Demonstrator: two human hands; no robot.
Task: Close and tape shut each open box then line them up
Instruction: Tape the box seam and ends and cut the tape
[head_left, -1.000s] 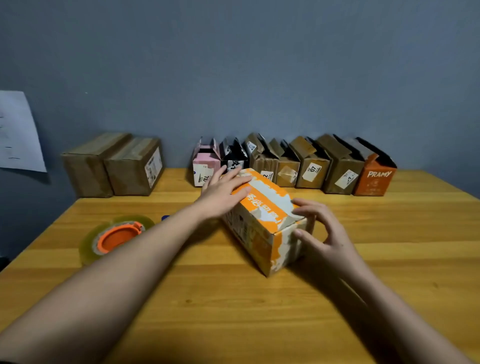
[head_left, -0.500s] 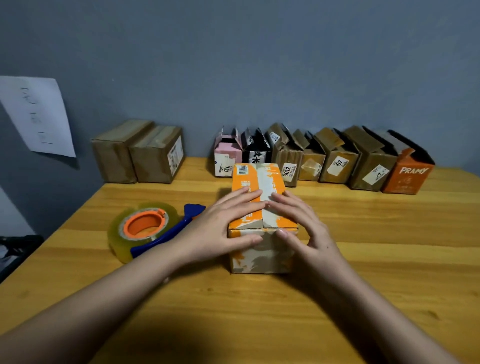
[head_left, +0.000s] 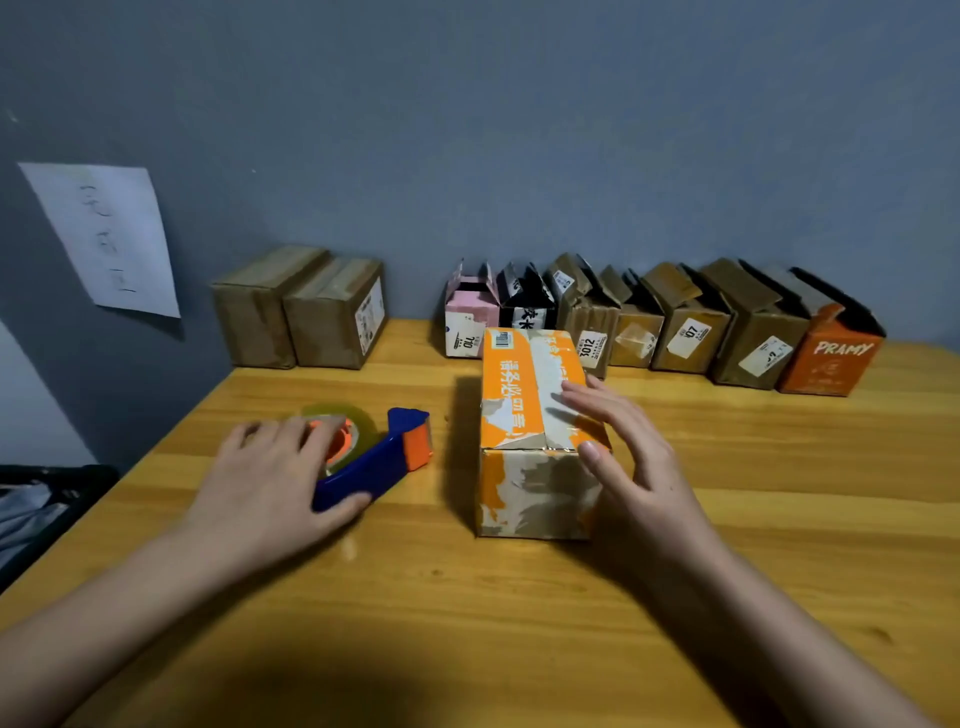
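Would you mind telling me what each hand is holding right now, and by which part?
The left hand lies over the tape dispenser, at its roll and blue handle; a closed grip cannot be told. The right hand presses the orange box flaps shut.

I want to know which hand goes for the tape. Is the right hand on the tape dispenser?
No, the right hand rests on the orange box, while the left hand is on the tape dispenser.

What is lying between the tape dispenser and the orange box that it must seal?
Nothing visible. Only bare table separates the tape dispenser, under the left hand, from the orange box, which the right hand holds closed.
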